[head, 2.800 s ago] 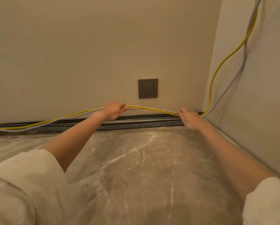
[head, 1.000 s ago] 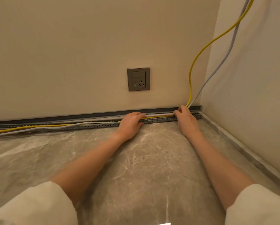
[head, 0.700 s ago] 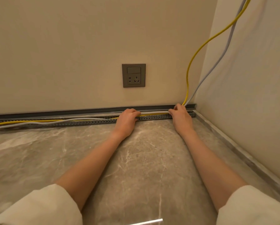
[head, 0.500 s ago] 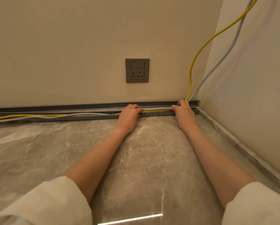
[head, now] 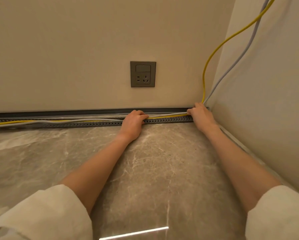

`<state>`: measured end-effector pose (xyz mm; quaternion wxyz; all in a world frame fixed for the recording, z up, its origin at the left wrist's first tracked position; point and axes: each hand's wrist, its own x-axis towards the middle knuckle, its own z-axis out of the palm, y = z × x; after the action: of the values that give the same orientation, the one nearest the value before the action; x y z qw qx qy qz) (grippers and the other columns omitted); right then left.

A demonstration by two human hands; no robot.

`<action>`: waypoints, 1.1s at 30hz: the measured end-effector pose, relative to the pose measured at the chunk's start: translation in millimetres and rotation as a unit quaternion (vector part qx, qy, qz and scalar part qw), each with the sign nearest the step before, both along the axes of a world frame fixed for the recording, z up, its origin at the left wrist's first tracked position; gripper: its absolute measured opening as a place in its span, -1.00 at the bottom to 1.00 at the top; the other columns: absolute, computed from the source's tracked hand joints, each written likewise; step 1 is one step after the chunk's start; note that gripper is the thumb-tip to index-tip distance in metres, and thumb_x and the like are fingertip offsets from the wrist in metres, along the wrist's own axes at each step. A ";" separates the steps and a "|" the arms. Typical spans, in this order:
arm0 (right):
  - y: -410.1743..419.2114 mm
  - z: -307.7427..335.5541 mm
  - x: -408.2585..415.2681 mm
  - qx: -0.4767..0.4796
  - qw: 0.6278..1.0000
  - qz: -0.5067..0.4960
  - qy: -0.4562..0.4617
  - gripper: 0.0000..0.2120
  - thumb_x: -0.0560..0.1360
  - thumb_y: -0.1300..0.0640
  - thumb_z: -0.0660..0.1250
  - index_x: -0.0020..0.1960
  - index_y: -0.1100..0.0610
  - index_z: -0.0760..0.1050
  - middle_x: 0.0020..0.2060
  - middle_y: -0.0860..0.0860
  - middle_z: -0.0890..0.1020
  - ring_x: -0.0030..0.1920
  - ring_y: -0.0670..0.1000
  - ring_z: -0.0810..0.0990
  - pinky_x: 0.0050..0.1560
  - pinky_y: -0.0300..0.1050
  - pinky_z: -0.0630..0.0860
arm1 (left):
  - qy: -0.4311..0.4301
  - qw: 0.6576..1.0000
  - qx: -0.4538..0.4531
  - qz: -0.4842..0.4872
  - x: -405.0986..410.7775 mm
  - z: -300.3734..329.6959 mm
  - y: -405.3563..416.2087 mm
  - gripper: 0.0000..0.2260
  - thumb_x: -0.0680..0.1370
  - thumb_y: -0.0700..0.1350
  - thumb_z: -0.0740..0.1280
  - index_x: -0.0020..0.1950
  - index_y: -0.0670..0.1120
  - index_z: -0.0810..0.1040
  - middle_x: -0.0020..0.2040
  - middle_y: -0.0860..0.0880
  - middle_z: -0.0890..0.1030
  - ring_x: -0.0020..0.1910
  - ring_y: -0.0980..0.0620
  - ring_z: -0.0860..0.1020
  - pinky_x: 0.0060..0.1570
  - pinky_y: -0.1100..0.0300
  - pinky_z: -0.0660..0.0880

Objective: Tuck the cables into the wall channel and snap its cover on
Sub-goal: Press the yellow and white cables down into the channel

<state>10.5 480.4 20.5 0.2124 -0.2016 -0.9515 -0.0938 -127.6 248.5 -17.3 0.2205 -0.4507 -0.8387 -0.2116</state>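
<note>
Fingertips hidden behind cables. Left hand [head: 133, 123] and right hand [head: 200, 115] curled, pressing yellow cable [head: 167, 116] and grey cable [head: 166, 114] into floor-level channel [head: 162, 120]. Right hand nearer corner than before.

Yellow cable [head: 169, 116] and grey cable [head: 167, 114] run side by side along the slotted grey wall channel [head: 167, 120] at the foot of the wall. Between the left-hand fingers [head: 143, 116] and the right-hand fingers [head: 190, 111] both lie straight along the channel's open top, the grey one nearer the wall. Past the right fingers both rise up the corner. Left of the left fingers they sag loosely along the channel, crossing. No cover on it.
</note>
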 end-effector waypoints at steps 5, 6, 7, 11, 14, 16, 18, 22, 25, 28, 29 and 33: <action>11.2 1.4 9.4 -0.020 1.000 -0.022 0.010 -0.80 0.58 0.22 0.20 0.10 0.16 0.58 0.01 0.18 0.47 0.15 0.19 0.42 -0.01 0.00 0.46 | 0.005 1.000 -0.002 0.001 1.0 0.3 0.7 -0.69 0.56 -0.24 0.26 0.30 -0.11 0.51 0.23 -0.11 0.56 0.19 -0.11 0.48 0.14 0.01 0.45; 10.4 -0.2 9.0 -0.033 0.999 -0.025 0.013 -0.79 0.59 0.21 0.19 0.10 0.17 0.58 0.01 0.19 0.47 0.16 0.19 0.42 0.01 0.01 0.46 | 0.007 1.000 -0.002 0.002 1.0 0.4 0.9 -0.69 0.56 -0.24 0.26 0.30 -0.11 0.51 0.23 -0.11 0.56 0.19 -0.11 0.48 0.14 0.01 0.45; 8.2 -2.2 7.7 -0.042 0.999 -0.031 0.014 -0.78 0.59 0.21 0.18 0.10 0.19 0.58 0.02 0.20 0.48 0.16 0.20 0.42 0.03 0.02 0.46 | 0.008 1.000 -0.003 0.003 1.0 0.6 1.0 -0.69 0.56 -0.24 0.26 0.30 -0.11 0.51 0.23 -0.11 0.56 0.19 -0.11 0.48 0.13 0.01 0.45; 2.7 -5.9 4.2 -0.098 0.992 -0.047 0.059 -0.75 0.59 0.16 0.21 0.05 0.24 0.62 0.00 0.24 0.55 0.13 0.23 0.47 0.00 0.04 0.47 | 0.021 1.000 -0.007 0.004 1.8 0.4 1.0 -0.68 0.55 -0.25 0.27 0.30 -0.08 0.51 0.19 -0.11 0.57 0.16 -0.12 0.48 0.07 0.02 0.46; 1.4 -2.1 3.7 -0.144 0.983 -0.069 0.091 -0.76 0.55 0.11 0.29 0.08 0.21 0.64 0.01 0.23 0.63 0.08 0.24 0.56 0.00 0.04 0.52 | 0.031 0.999 -0.019 0.000 1.1 0.0 1.5 -0.68 0.54 -0.25 0.28 0.28 -0.05 0.54 0.14 -0.11 0.57 0.13 -0.13 0.47 0.02 0.04 0.46; -3.8 -2.2 4.1 -0.153 0.979 -0.082 0.102 -0.75 0.54 0.11 0.30 0.11 0.22 0.63 0.03 0.23 0.63 0.09 0.23 0.56 0.01 0.04 0.52 | 0.031 0.999 -0.020 0.002 0.7 0.4 2.1 -0.68 0.54 -0.25 0.28 0.27 -0.05 0.54 0.13 -0.11 0.57 0.13 -0.13 0.47 0.02 0.03 0.45; -9.6 -8.4 3.7 -0.150 0.979 -0.086 0.109 -0.73 0.57 0.13 0.25 0.14 0.27 0.59 0.07 0.24 0.57 0.14 0.23 0.50 0.05 0.07 0.50 | 0.029 0.999 -0.020 0.005 0.4 0.1 2.8 -0.68 0.54 -0.26 0.28 0.27 -0.06 0.54 0.13 -0.11 0.57 0.12 -0.13 0.47 0.03 0.04 0.45; -21.1 -20.0 4.8 -0.140 0.978 -0.106 0.114 -0.80 0.56 0.28 0.16 0.12 0.36 0.43 0.14 0.27 0.44 0.13 0.28 0.46 0.07 0.13 0.46 | 0.031 0.999 -0.018 0.006 0.8 0.2 2.4 -0.68 0.54 -0.27 0.28 0.27 -0.05 0.55 0.13 -0.11 0.57 0.12 -0.12 0.47 0.02 0.05 0.45; -25.3 -24.7 4.9 -0.108 0.987 -0.100 0.071 -0.77 0.53 0.36 0.16 0.16 0.36 0.46 0.19 0.22 0.38 0.17 0.23 0.43 0.10 0.11 0.47 | 0.032 0.999 -0.018 0.008 1.5 0.1 2.3 -0.67 0.53 -0.28 0.28 0.26 -0.06 0.55 0.13 -0.11 0.57 0.12 -0.13 0.47 0.02 0.05 0.45; -28.4 -25.6 5.2 -0.065 0.992 -0.104 0.037 -0.70 0.53 0.35 0.13 0.23 0.36 0.43 0.20 0.20 0.39 0.19 0.21 0.42 0.15 0.07 0.45 | 0.029 0.999 -0.017 0.009 2.8 0.6 2.4 -0.67 0.52 -0.29 0.29 0.26 -0.06 0.56 0.13 -0.11 0.57 0.12 -0.13 0.47 0.02 0.03 0.46; -30.2 -25.8 5.2 -0.055 0.992 -0.112 0.025 -0.69 0.54 0.34 0.12 0.25 0.36 0.42 0.20 0.20 0.40 0.19 0.22 0.42 0.17 0.07 0.44 | 0.026 0.999 -0.016 0.009 3.4 0.7 2.4 -0.66 0.51 -0.30 0.29 0.26 -0.07 0.56 0.13 -0.11 0.57 0.12 -0.13 0.47 0.03 0.03 0.46; -34.8 -25.6 3.2 -0.005 0.990 -0.139 -0.024 -0.67 0.56 0.30 0.08 0.28 0.36 0.39 0.20 0.21 0.43 0.19 0.25 0.42 0.20 0.08 0.41 | 0.022 1.000 -0.010 0.013 4.4 0.8 2.4 -0.67 0.51 -0.29 0.30 0.25 -0.08 0.56 0.13 -0.11 0.57 0.13 -0.13 0.46 0.05 0.01 0.46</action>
<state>13.7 445.7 -5.1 0.1729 -0.3307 -0.9197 -0.1221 -123.1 250.8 -16.5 0.2374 -0.4462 -0.8416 -0.1904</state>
